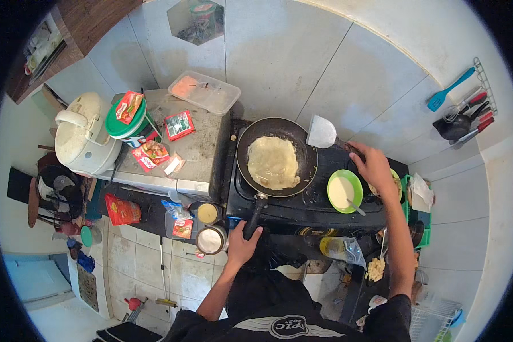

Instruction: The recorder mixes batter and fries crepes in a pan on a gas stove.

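A dark frying pan [309, 171] sits on the black stove, a flat, pale egg-like sheet [272, 162] spread across its base. Its black handle points toward me, and my left hand [243, 244] is closed round the end. My right hand [372, 166] grips the handle of a metal spatula [321, 131], whose broad blade is raised beside the pan's right rim. Under that arm, right of the pan, a green bowl [358, 188] holds pale yellow liquid and a spoon. A second bowl is partly hidden behind my right wrist.
Left of the stove, a metal-topped unit [201, 149] carries seasoning packets, a green-lidded tub [126, 119], a plastic tray [226, 96] and a rice cooker [81, 137]. Two open jars [211, 240] stand near my left hand. Utensils hang on the right wall rack [484, 81].
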